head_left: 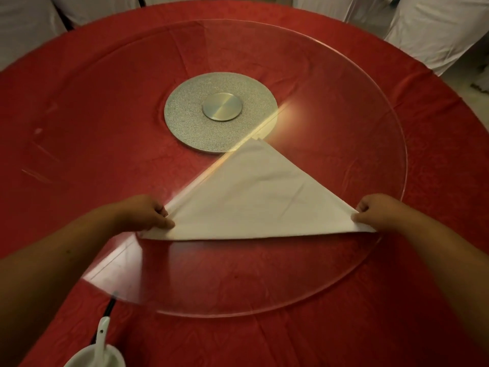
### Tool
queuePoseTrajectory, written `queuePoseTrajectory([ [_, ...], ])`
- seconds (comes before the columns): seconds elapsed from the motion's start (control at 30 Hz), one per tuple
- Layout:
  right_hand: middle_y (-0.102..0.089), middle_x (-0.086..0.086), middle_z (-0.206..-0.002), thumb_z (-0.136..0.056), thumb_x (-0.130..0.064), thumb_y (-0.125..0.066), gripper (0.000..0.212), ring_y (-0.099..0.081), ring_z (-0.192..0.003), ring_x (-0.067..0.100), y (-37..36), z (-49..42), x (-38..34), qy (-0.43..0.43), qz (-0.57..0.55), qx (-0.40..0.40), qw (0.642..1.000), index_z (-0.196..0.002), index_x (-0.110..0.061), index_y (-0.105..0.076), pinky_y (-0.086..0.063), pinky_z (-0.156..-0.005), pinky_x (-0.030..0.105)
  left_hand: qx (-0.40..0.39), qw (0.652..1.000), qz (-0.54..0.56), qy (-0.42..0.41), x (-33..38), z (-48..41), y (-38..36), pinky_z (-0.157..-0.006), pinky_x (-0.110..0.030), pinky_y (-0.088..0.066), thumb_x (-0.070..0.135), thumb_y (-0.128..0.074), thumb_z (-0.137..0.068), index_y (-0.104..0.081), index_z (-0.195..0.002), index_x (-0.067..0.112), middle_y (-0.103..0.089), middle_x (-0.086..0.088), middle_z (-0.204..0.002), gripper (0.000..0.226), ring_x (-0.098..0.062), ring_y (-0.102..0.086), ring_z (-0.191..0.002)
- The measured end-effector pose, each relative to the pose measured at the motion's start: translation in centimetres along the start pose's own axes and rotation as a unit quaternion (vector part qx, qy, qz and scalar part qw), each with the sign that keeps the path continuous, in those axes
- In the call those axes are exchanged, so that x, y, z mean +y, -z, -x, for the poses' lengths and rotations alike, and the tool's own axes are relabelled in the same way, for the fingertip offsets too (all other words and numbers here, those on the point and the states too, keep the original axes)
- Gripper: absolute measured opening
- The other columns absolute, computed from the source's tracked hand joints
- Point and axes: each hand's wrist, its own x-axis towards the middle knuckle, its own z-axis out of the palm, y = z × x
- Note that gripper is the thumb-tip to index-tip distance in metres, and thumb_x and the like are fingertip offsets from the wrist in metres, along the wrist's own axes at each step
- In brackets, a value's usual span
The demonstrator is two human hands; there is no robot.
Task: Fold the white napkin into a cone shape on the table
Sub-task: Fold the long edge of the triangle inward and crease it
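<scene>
The white napkin (pixel 254 197) lies flat on the glass turntable (pixel 344 107), folded into a triangle. Its tip points away from me toward the silver hub, and its long edge runs left to right nearest me. My left hand (pixel 148 213) pinches the napkin's left corner between thumb and fingers. At the opposite end, my right hand (pixel 378 210) grips the right corner the same way. Both corners sit low on the glass.
A red cloth (pixel 66 107) covers the round table. The silver turntable hub (pixel 221 112) sits at the centre. A white bowl (pixel 98 357) with a white spoon (pixel 102 335) and dark chopsticks (pixel 107 312) stands at the near left edge. White-covered chairs (pixel 434 27) ring the far side.
</scene>
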Motion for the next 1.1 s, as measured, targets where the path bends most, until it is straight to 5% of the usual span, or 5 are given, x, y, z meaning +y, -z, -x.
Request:
queuePoseTrajectory([
  [0.2, -0.075, 0.008, -0.095, -0.083, -0.029, -0.075, 0.025, -0.066, -0.075, 0.020, 0.5, 1.9, -1.8, -0.007, 0.166, -0.161, 0.973, -0.099, -0.009, -0.073, -0.049, -0.056, 0.024, -0.162, 0.984, -0.050, 0.051, -0.3, 1.8, -1.1, -0.054, -0.028, -0.049, 0.046, -0.086, -0.078, -0.077, -0.087, 0.014, -0.073, -0.001, -0.068, 0.035, -0.013, -0.068, -0.056],
  [0.37, -0.068, 0.004, -0.088, -0.080, -0.032, -0.075, 0.021, -0.063, -0.079, 0.023, 0.2, 0.7, -6.7, 0.087, 0.035, 0.004, 0.996, -0.091, -0.016, -0.067, -0.046, -0.060, 0.028, 0.002, 0.996, -0.082, -0.023, 2.8, 0.3, -1.6, -0.053, -0.026, -0.042, 0.075, -0.070, -0.077, -0.076, -0.070, 0.017, -0.072, 0.002, -0.065, 0.059, -0.013, -0.063, -0.058],
  [0.57, -0.072, 0.012, -0.093, -0.084, -0.023, -0.067, 0.017, -0.067, -0.087, 0.032, -0.5, -2.3, -15.0, 0.139, -0.140, 0.081, 0.977, -0.091, -0.008, -0.069, -0.056, -0.077, 0.040, 0.080, 0.995, 0.050, -0.032, 7.5, -1.7, -2.6, -0.069, -0.035, -0.055, 0.067, -0.074, -0.079, -0.078, -0.068, 0.019, -0.075, 0.001, -0.074, 0.049, -0.018, -0.069, -0.075],
  [0.8, -0.070, 0.005, -0.109, -0.084, -0.026, -0.067, 0.027, -0.067, -0.096, 0.024, -1.1, -5.7, -20.4, 0.156, -0.183, 0.097, 0.966, -0.109, -0.015, -0.070, -0.053, -0.080, 0.030, -0.027, 0.997, -0.020, 0.067, 6.4, -1.7, -2.0, -0.042, -0.024, -0.049, 0.043, -0.088, -0.076, -0.075, -0.097, 0.008, -0.072, -0.008, -0.087, 0.043, -0.021, -0.069, -0.068],
  [1.1, -0.073, 0.008, -0.096, -0.079, -0.021, -0.061, 0.017, -0.068, -0.092, 0.031, -1.7, -6.4, -22.5, 0.127, -0.135, 0.096, 0.978, -0.091, -0.013, -0.070, -0.058, -0.083, 0.037, -0.064, 0.993, 0.089, 0.032, 1.7, -0.2, -0.7, -0.055, -0.023, -0.052, 0.039, -0.092, -0.072, -0.079, -0.086, 0.019, -0.077, 0.000, -0.078, 0.028, -0.017, -0.070, -0.072],
])
